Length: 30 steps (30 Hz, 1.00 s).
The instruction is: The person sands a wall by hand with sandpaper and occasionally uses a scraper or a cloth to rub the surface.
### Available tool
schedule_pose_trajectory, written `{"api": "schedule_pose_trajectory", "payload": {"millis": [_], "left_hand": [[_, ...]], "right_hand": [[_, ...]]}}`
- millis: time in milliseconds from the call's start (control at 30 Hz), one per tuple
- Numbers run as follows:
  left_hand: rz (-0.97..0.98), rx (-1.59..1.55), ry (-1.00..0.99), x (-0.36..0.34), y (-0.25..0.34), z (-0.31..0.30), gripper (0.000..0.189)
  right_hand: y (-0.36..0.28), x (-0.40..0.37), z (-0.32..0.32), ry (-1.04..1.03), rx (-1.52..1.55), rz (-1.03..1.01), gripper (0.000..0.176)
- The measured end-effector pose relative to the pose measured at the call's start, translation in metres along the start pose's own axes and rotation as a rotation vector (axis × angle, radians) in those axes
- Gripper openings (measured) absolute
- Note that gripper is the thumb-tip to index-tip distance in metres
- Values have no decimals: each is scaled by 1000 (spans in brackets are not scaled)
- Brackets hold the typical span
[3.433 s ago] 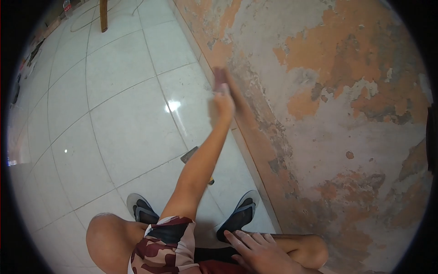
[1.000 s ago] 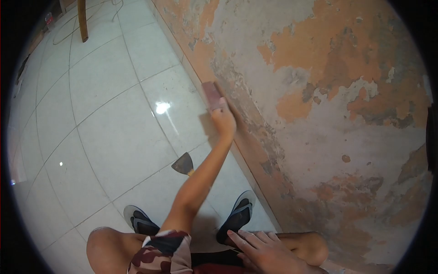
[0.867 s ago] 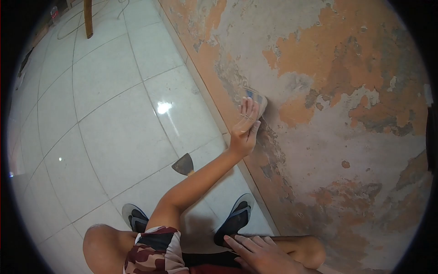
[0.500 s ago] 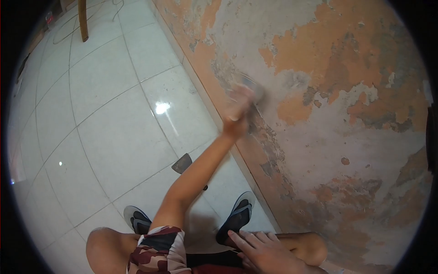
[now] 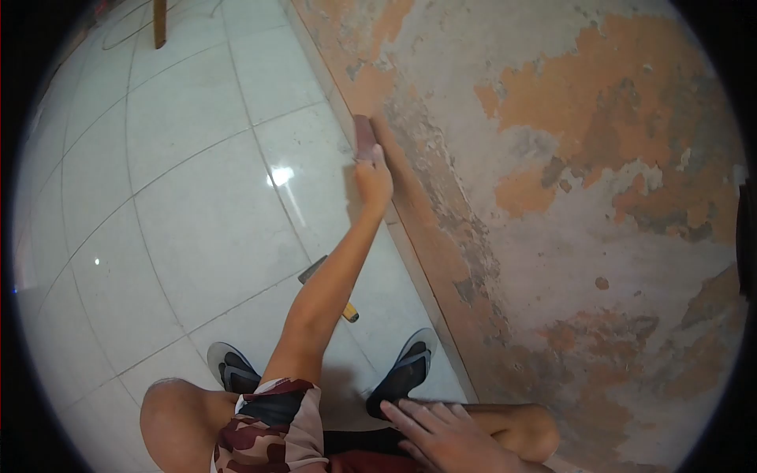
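Stretched forward, my left hand [image 5: 374,180] is closed on a flat reddish-brown block [image 5: 365,137], which looks like sandpaper around a pad. The block is at the low edge of the wall [image 5: 430,197], by the strip where wall and floor meet. My right hand [image 5: 451,435] rests on my right leg with its fingers spread and nothing in it. Under my left forearm lies a scraper, its grey blade [image 5: 312,270] on one side and its yellow and black handle end [image 5: 350,313] on the other; its middle is hidden.
White tiles cover the floor [image 5: 205,213] on the left. My sandalled feet [image 5: 236,370] stand apart on it. A wooden leg [image 5: 159,24] and a thin cable are at the top left. Peeling orange and grey paint marks the wall on the right.
My left hand has moved from higher on the wall down and left to its base, with the block now seen clearly. More of the scraper's handle shows. My right hand has barely moved.
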State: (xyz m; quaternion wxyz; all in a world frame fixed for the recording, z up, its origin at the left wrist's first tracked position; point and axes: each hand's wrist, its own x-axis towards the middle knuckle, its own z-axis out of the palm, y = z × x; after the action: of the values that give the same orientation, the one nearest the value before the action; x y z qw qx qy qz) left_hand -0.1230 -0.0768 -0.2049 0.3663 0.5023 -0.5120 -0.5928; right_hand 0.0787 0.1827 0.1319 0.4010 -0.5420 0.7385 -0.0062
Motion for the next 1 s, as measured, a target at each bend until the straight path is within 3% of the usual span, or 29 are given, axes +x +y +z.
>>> {"api": "schedule_pose_trajectory", "payload": {"millis": [33,67,100,133,167,233,267,300,333,400,500,533,600,633,700,733,767,833,867,933,1000], "left_hand": [[148,-10,122,8,-7,6,61],[-5,-59,-123,-17,37,-14,52],[158,-194,-178,-39,51,-10,37],[307,-327,-243,-59,60,-7,38],[288,-318,-258,-69,71,-11,38],[760,-433,-264,-72,91,-11,40],[816,-411,-196,-56,70,-3,41],[526,-214,-126,-39,41,2,34],[240,-24,-58,-18,16,4,48],[-45,19,-81,25,-11,-12,57],[-75,70,-118,22,3,-12,58],[101,-188,-71,0,32,-5,54],[417,-211,-86,-30,61,5,49],[407,-208,-84,-30,62,13,49],[769,-428,138,-20,69,25,47],[739,-195,212,5,33,32,48],[756,-214,226,28,22,21,48],[108,-189,14,60,13,2,51],[103,-187,18,58,13,-1,51],[389,-145,8,60,27,-7,52],[235,-60,-314,19,80,-16,53]], "right_hand": [[1,0,1,2,-9,-18,64],[4,-1,3,-25,-24,-35,64],[3,-2,5,-59,-20,-37,64],[4,-1,7,-98,-14,-19,65],[2,-1,11,-106,7,-6,65],[2,3,12,-152,29,14,65],[1,2,12,-158,21,21,65],[1,2,11,-132,14,14,65],[0,3,10,-100,4,3,65],[-1,2,8,-66,-17,6,65],[3,0,3,-66,-12,1,64],[4,0,4,-87,7,11,64],[3,3,6,-137,87,22,65],[7,7,4,-153,103,5,66],[7,8,4,-141,54,-1,67],[8,8,4,-116,2,-13,68],[10,9,10,-102,-21,-18,68],[17,9,25,-43,-141,-22,70],[12,8,19,-49,-140,-24,70],[4,12,-2,-54,-37,-24,68],[10,13,-1,-105,10,-20,68]]}}
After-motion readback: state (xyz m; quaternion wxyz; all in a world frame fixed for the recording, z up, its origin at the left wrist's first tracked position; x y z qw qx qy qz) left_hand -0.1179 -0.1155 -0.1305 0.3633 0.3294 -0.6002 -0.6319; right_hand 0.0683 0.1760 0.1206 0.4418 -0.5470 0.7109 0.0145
